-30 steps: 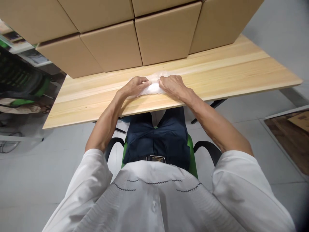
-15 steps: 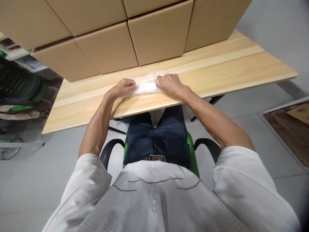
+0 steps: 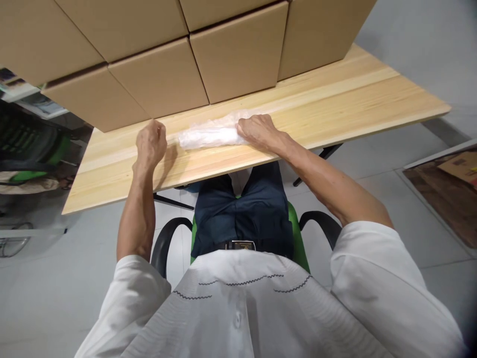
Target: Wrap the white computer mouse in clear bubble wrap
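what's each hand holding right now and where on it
The right hand presses the right end of the clear plastic bag onto the table. The left hand, loosely curled, holds nothing visible.

The stacked brown cardboard boxes (image 3: 160,59) ran off the top edge, so their height could not be told. The right end of the crumpled clear plastic bag (image 3: 208,134) lay hidden under the right hand (image 3: 257,130), and whatever it held was too faint to make out. The left hand (image 3: 151,141) showed only its back; its curled fingers faced away. The pale wooden table (image 3: 335,104) covered the knees. The green chair (image 3: 298,238) was mostly hidden by the body. Dark clutter (image 3: 26,144) at the left edge was cut off and unclear.
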Tool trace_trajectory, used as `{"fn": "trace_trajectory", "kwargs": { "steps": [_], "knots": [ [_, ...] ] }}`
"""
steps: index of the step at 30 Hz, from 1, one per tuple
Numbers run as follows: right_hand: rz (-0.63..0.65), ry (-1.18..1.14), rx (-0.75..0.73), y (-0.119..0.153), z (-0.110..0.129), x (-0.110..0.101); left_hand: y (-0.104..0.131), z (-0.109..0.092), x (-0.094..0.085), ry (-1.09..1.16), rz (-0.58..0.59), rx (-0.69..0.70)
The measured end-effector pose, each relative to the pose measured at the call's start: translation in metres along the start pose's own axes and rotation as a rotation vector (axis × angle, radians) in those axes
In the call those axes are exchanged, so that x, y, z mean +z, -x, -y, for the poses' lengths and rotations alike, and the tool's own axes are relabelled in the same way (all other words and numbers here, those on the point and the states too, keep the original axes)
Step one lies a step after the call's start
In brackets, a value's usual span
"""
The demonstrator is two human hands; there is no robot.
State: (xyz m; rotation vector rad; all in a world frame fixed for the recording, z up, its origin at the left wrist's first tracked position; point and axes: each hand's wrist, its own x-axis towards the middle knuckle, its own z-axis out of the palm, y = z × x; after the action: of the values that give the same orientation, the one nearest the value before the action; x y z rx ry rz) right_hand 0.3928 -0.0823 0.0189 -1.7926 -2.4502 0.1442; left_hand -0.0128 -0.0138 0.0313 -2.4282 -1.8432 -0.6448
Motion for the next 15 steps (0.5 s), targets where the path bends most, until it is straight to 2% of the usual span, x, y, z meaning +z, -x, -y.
{"fn": "trace_trajectory", "kwargs": {
  "steps": [1,2,4,7,9,12,15],
  "knots": [
    [0.002,-0.007,0.005,0.000,0.000,0.000,0.005,-0.006,-0.001,0.008,-0.110,-0.028],
    [0.002,-0.010,0.007,0.001,0.000,-0.001,0.010,-0.017,0.000,0.032,-0.164,0.012],
    [-0.002,0.004,0.007,0.001,0.000,-0.001,0.017,-0.052,0.007,0.077,-0.181,0.189],
    [-0.007,0.029,0.016,-0.003,-0.001,0.001,0.020,-0.113,0.033,0.123,0.047,0.451],
    [-0.014,0.014,0.039,-0.007,-0.001,0.004,0.019,-0.143,0.054,0.104,0.170,0.547],
    [-0.035,-0.030,0.068,-0.013,-0.001,0.009,0.019,-0.159,0.078,0.085,0.237,0.532],
    [-0.054,-0.054,0.069,-0.014,-0.001,0.010,0.019,-0.153,0.085,0.058,0.253,0.470]
  ]
}}
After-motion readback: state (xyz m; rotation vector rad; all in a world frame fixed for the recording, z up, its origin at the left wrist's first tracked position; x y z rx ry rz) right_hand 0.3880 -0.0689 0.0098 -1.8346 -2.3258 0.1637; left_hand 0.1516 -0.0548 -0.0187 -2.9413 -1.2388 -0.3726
